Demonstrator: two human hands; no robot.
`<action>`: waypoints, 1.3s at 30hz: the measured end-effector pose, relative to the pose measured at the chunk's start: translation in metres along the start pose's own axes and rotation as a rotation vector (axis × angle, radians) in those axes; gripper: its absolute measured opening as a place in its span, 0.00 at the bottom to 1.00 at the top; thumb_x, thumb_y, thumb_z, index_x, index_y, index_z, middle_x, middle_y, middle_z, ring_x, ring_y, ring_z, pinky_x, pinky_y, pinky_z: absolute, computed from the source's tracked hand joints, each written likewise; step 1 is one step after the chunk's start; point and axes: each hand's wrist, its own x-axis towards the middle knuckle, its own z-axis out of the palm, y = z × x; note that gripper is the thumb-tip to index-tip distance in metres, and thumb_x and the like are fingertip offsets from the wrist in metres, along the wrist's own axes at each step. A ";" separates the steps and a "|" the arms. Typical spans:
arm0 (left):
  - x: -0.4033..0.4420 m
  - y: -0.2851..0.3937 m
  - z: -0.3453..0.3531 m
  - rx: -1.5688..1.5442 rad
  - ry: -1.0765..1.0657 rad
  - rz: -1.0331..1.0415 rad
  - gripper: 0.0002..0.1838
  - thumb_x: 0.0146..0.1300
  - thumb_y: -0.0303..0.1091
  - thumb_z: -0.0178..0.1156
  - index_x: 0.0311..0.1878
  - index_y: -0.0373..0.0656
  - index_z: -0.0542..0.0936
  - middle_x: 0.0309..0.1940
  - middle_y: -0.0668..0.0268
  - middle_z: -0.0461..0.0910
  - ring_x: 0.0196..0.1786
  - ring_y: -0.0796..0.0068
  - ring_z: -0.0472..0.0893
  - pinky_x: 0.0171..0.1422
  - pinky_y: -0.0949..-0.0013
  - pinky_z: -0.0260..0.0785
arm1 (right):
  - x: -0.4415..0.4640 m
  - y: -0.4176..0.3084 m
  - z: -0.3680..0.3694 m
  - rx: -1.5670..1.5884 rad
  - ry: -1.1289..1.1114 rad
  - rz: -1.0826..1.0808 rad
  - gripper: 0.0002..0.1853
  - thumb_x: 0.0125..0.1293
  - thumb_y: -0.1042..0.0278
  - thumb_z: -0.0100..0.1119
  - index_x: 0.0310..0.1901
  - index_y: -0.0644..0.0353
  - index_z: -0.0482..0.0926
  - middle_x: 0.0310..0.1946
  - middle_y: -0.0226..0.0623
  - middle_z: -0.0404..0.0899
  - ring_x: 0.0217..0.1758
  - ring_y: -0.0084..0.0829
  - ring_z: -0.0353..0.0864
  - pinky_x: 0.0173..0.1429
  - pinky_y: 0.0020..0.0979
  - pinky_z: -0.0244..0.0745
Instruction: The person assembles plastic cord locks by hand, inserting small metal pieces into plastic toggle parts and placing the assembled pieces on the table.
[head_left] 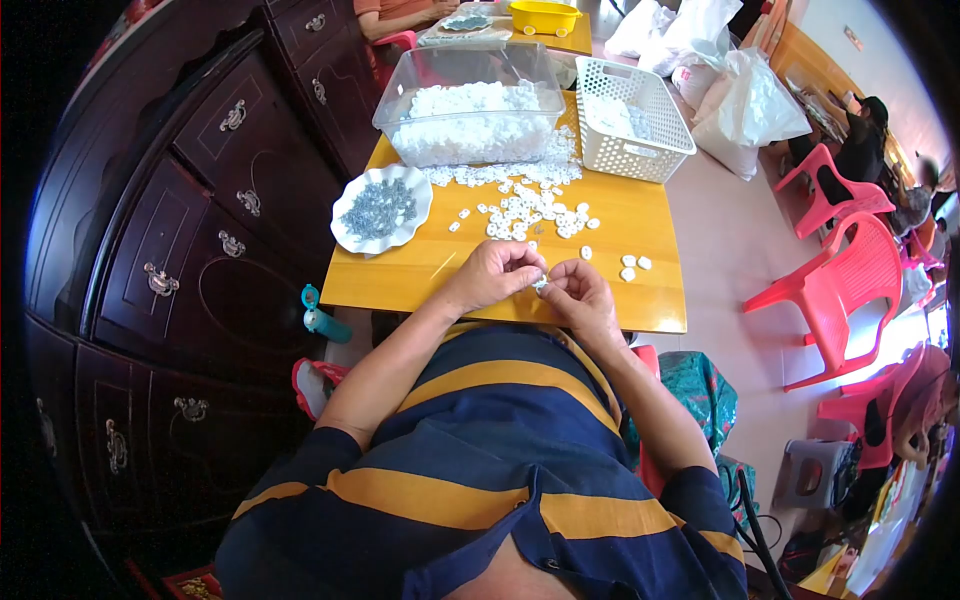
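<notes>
My left hand and my right hand meet over the table's near edge, fingers pinched together. Between their fingertips is a small white plastic piece, mostly covered by the fingers. Just beyond my hands lies a loose pile of white plastic pieces with small holes. A few more white pieces lie to the right. On the left, a white scalloped dish holds many small grey metal-looking parts. A thin yellow stick rests on the table near my left wrist.
On the yellow wooden table stand a clear bin of white pieces and a white perforated basket. Dark drawers line the left, with a teal bottle beside the table. Red plastic chairs and seated people are on the right.
</notes>
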 end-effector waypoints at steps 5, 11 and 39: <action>-0.001 0.000 0.002 -0.094 0.008 0.020 0.03 0.67 0.24 0.62 0.42 0.38 0.80 0.32 0.74 0.80 0.34 0.88 0.76 0.40 0.80 0.72 | -0.001 -0.002 -0.003 -0.028 -0.040 0.076 0.08 0.69 0.71 0.64 0.48 0.60 0.78 0.33 0.25 0.83 0.28 0.10 0.74 0.32 0.14 0.68; -0.001 -0.001 -0.001 -0.111 -0.023 0.006 0.07 0.67 0.24 0.63 0.43 0.39 0.75 0.34 0.72 0.79 0.36 0.86 0.78 0.42 0.79 0.74 | 0.001 -0.004 -0.008 -0.011 -0.069 0.174 0.09 0.71 0.64 0.65 0.45 0.59 0.82 0.34 0.24 0.84 0.30 0.10 0.75 0.33 0.14 0.69; -0.008 0.025 0.021 0.801 0.156 0.428 0.15 0.57 0.34 0.71 0.46 0.40 0.84 0.42 0.53 0.85 0.45 0.54 0.85 0.51 0.61 0.79 | 0.007 -0.002 -0.021 0.291 -0.090 0.262 0.09 0.74 0.62 0.60 0.44 0.59 0.81 0.33 0.26 0.83 0.35 0.17 0.81 0.43 0.21 0.78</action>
